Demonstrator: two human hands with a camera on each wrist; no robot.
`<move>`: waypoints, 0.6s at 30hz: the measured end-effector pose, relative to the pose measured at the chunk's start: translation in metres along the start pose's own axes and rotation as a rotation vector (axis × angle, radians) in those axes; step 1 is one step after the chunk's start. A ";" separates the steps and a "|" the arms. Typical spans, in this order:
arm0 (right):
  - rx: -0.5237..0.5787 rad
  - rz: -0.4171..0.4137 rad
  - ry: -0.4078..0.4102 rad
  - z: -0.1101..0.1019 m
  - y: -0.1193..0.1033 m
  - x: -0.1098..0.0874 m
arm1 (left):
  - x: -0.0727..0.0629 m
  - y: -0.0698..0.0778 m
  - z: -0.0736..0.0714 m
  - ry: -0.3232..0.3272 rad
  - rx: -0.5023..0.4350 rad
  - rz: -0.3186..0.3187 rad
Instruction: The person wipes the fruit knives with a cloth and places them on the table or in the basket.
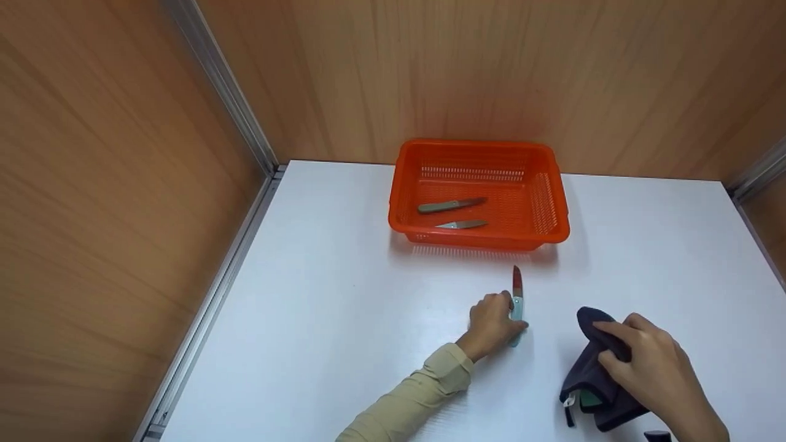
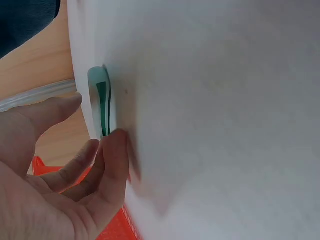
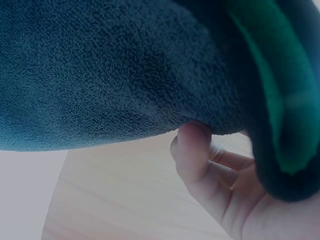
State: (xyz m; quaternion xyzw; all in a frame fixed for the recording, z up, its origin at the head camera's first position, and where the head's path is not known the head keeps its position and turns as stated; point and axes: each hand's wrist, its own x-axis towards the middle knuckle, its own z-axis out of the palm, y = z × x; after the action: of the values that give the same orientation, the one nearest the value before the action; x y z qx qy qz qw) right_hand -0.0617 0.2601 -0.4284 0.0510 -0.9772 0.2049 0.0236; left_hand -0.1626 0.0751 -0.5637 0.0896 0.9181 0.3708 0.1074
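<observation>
A small knife [image 1: 517,304] with a pale turquoise handle lies on the white table, its reddish-looking blade pointing toward the basket. My left hand [image 1: 493,322] is at its handle. In the left wrist view, my fingertips [image 2: 117,137] are right at the handle [image 2: 101,100], while the thumb stands a little apart on the other side. My right hand [image 1: 657,362] pinches a dark blue cloth item [image 1: 599,374] between thumb and fingers. It has a textured surface [image 3: 115,75], a green inside [image 3: 282,95] and a short dark strap [image 1: 569,416].
Beyond the knife, an orange plastic basket [image 1: 479,239] stands near the back wooden wall [image 1: 344,80]. Inside lie a grey-handled knife [image 1: 451,205] and a second knife [image 1: 460,224]. A small dark object [image 1: 657,436] shows at the bottom edge. Wooden panels bound the table.
</observation>
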 end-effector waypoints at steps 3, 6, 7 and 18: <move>0.001 -0.001 0.004 0.001 0.001 -0.001 | 0.002 0.003 0.004 0.013 0.085 0.007; 0.002 -0.003 0.010 0.001 0.001 -0.002 | 0.004 0.003 0.005 0.011 0.153 0.010; 0.003 -0.003 0.011 0.001 0.001 -0.002 | 0.005 0.003 0.006 0.011 0.176 0.012; 0.014 -0.009 0.021 0.003 0.002 -0.001 | 0.008 -0.004 -0.009 -0.012 0.165 -0.026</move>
State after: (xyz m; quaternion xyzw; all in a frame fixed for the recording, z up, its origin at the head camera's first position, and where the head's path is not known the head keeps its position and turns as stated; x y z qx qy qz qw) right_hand -0.0609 0.2607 -0.4320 0.0534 -0.9752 0.2120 0.0347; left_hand -0.1729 0.0681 -0.5613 0.0883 0.9460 0.2919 0.1098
